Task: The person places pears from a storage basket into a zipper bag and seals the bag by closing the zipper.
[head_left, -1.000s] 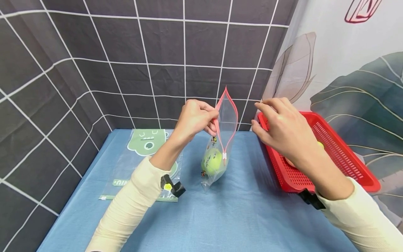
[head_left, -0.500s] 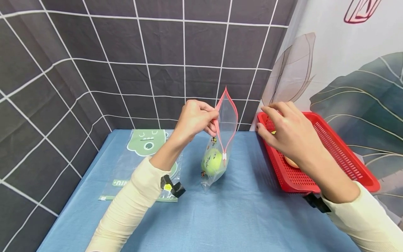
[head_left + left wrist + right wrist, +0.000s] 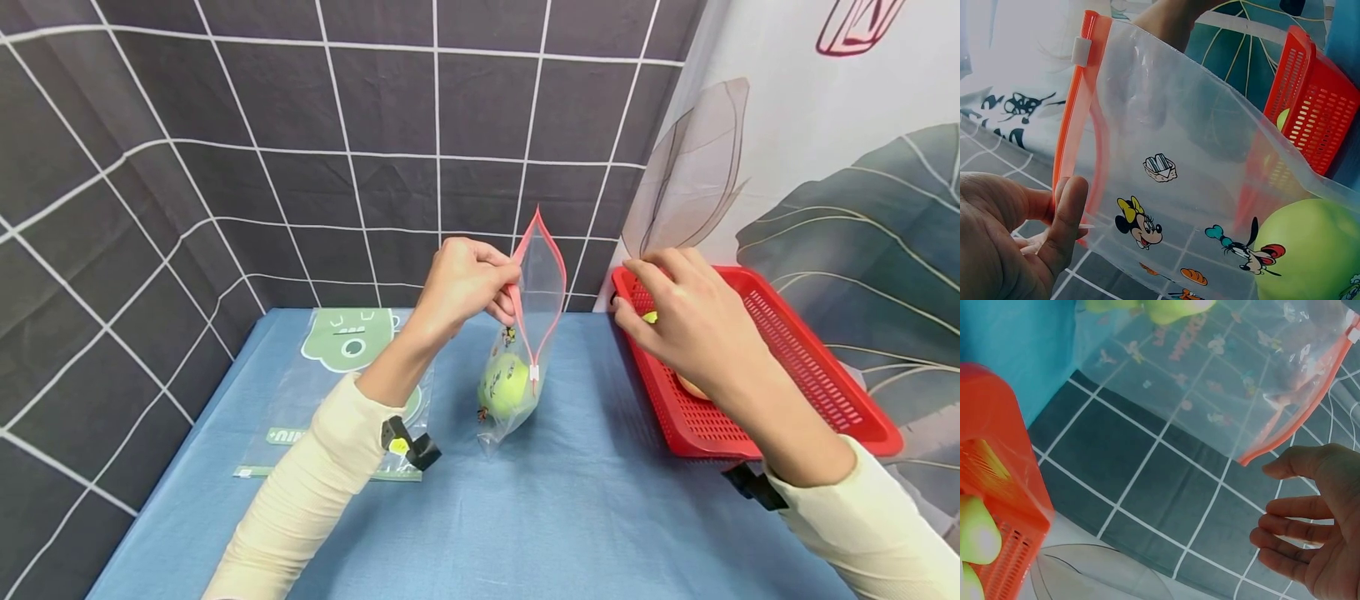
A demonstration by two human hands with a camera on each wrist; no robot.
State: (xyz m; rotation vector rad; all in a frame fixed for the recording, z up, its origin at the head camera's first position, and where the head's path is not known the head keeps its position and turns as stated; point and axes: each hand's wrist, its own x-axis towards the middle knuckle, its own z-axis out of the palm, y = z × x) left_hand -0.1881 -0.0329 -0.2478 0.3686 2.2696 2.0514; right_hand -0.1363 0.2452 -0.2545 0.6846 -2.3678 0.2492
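Slider bag (image 3: 538, 312) looks loaded, unzipped: our left hand (image 3: 467, 279) pinches its rim (image 3: 521, 321); right hand (image 3: 686, 325) empty, thumb spread from fingers. Next probably calls for zipping.

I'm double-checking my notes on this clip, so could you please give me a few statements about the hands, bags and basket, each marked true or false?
1. The left hand pinches the edge of the clear bag. True.
2. The clear bag's zip is fully closed. False: its red-edged mouth gapes open.
3. A yellow-green ball is inside the clear bag. True.
4. The right hand is holding a ball. False: the right hand holds nothing.
5. In the head view, the green-printed bag lies to the right of the red basket. False: it lies to the left.
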